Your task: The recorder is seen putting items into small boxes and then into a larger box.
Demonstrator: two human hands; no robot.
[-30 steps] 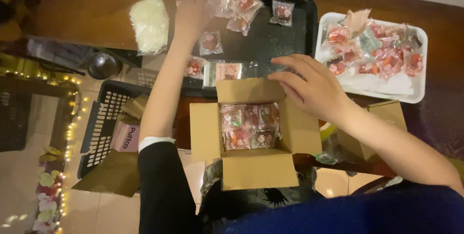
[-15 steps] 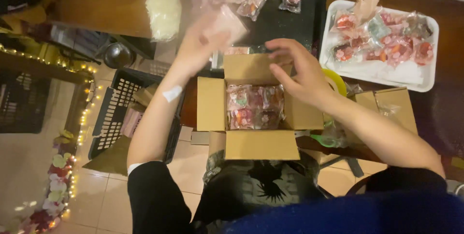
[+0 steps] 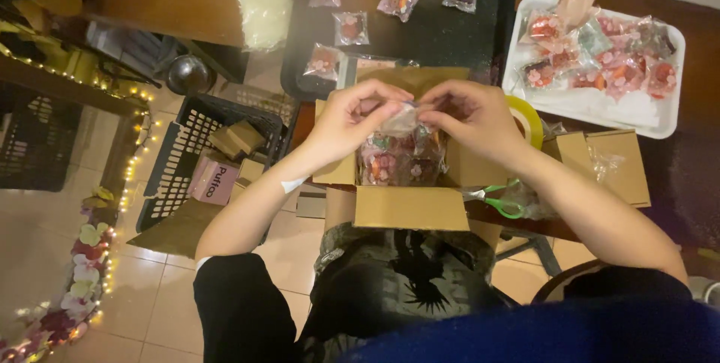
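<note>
Both hands pinch one clear packet (image 3: 403, 118) between them, left hand (image 3: 352, 119) and right hand (image 3: 469, 119) fingertips clenched on its ends, just above the open cardboard box (image 3: 397, 205) of packets beneath

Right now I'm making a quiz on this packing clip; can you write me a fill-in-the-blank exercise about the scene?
1. Both hands, left hand and right hand, hold one small clear packet above the open ____ box.
2. The loose packets lie on a ____ tray.
3. The scissors beside the box have ____ handles.

Missing words: cardboard; black; green
</note>
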